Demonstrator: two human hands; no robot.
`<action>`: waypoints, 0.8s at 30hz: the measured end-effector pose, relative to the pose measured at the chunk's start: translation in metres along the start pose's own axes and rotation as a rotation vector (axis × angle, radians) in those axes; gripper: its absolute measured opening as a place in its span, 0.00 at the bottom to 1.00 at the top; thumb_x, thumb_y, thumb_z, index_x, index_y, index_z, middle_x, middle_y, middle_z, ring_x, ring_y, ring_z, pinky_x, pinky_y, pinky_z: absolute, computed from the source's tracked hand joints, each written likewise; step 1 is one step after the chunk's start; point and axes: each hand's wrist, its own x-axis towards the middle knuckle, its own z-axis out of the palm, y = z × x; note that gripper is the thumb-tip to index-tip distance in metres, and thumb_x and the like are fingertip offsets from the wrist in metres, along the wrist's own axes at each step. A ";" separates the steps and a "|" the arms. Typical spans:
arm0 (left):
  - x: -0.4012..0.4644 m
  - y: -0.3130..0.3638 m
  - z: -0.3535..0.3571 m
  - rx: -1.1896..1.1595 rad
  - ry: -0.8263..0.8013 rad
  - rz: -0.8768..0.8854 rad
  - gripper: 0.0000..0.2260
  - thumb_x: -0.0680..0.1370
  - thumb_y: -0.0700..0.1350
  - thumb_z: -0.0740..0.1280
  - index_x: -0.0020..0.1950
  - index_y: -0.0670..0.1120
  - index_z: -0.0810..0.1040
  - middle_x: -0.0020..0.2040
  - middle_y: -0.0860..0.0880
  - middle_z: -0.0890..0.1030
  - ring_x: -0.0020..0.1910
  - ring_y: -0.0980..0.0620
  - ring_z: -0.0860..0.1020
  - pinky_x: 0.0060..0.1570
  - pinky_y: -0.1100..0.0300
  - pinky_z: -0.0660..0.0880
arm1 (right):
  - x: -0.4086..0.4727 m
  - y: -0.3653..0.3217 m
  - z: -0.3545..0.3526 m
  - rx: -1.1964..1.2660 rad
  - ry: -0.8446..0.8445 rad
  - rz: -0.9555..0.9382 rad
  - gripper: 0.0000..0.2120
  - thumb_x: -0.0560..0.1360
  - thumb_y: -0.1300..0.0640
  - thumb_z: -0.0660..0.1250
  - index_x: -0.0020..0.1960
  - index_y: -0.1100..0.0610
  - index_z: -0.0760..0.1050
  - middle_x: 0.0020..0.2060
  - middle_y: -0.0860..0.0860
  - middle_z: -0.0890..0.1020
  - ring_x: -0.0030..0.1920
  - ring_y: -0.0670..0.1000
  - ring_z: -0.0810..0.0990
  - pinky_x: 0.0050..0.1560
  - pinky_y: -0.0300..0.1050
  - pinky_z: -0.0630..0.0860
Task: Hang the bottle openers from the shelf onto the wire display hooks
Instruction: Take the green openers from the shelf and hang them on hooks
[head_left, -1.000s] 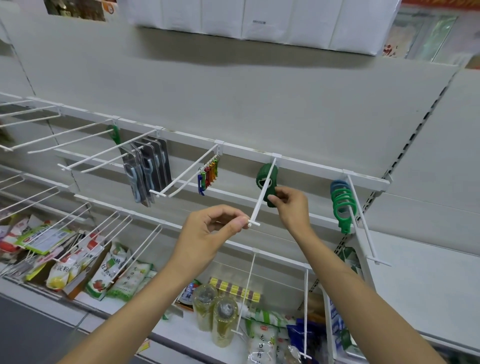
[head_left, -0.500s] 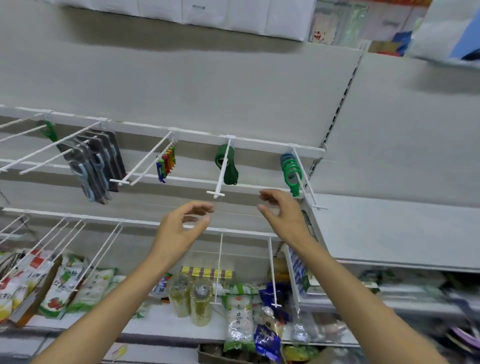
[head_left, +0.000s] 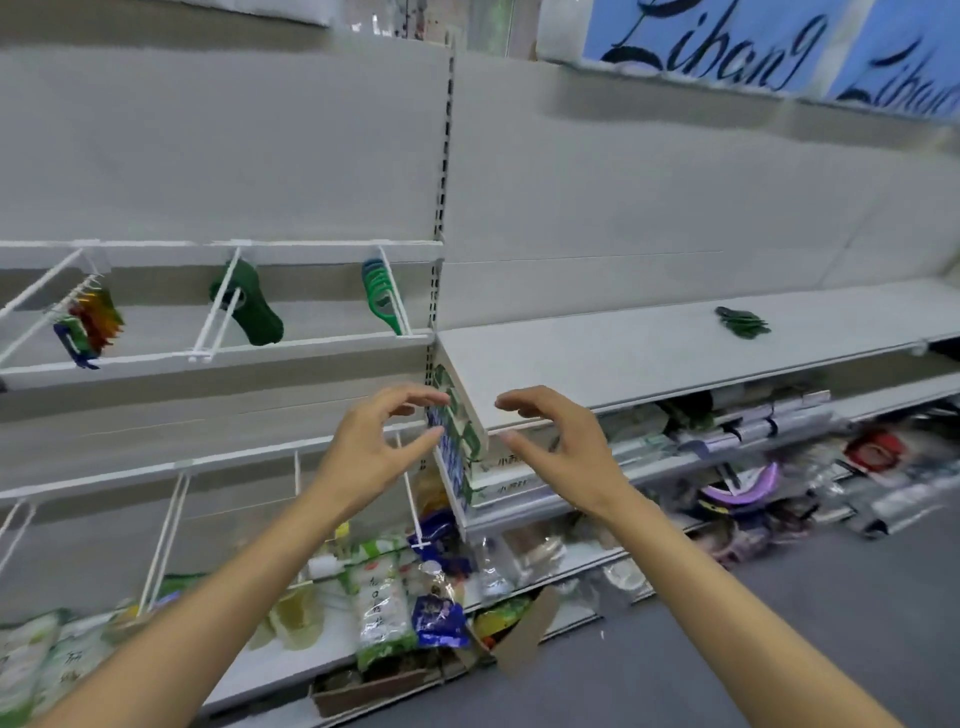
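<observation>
Both hands, left hand (head_left: 371, 447) and right hand (head_left: 558, 447), have been withdrawn from the dark green opener (head_left: 249, 306), loosely spread and empty; the pile of openers (head_left: 742, 322) at two o'clock should be gripped singly.

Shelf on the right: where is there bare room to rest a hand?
The grey shelf is bare from its left corner to the pile of dark green openers, and beyond it. The racks below are crowded. Both hands hold nothing.

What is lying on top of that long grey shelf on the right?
A small pile of dark green bottle openers lies on the grey shelf, far from both hands. How many are stacked there is too blurred to tell.
</observation>
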 end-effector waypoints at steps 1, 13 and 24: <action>0.004 0.007 0.013 -0.009 -0.018 0.014 0.15 0.76 0.43 0.74 0.58 0.60 0.79 0.57 0.67 0.80 0.58 0.68 0.77 0.58 0.73 0.72 | -0.007 0.007 -0.012 0.006 0.010 0.010 0.16 0.77 0.48 0.71 0.63 0.51 0.79 0.58 0.41 0.82 0.61 0.44 0.80 0.64 0.49 0.77; 0.058 0.086 0.238 -0.106 -0.105 0.128 0.13 0.75 0.41 0.75 0.59 0.52 0.81 0.57 0.58 0.82 0.59 0.56 0.80 0.62 0.52 0.77 | -0.085 0.146 -0.194 -0.036 0.063 0.094 0.17 0.77 0.53 0.74 0.64 0.54 0.78 0.58 0.44 0.82 0.61 0.41 0.79 0.64 0.43 0.75; 0.147 0.133 0.391 -0.131 -0.152 0.079 0.13 0.76 0.40 0.74 0.58 0.53 0.81 0.56 0.57 0.83 0.58 0.54 0.81 0.62 0.50 0.77 | -0.087 0.268 -0.321 0.007 0.115 0.152 0.18 0.76 0.55 0.74 0.65 0.53 0.78 0.59 0.43 0.83 0.62 0.43 0.80 0.65 0.44 0.76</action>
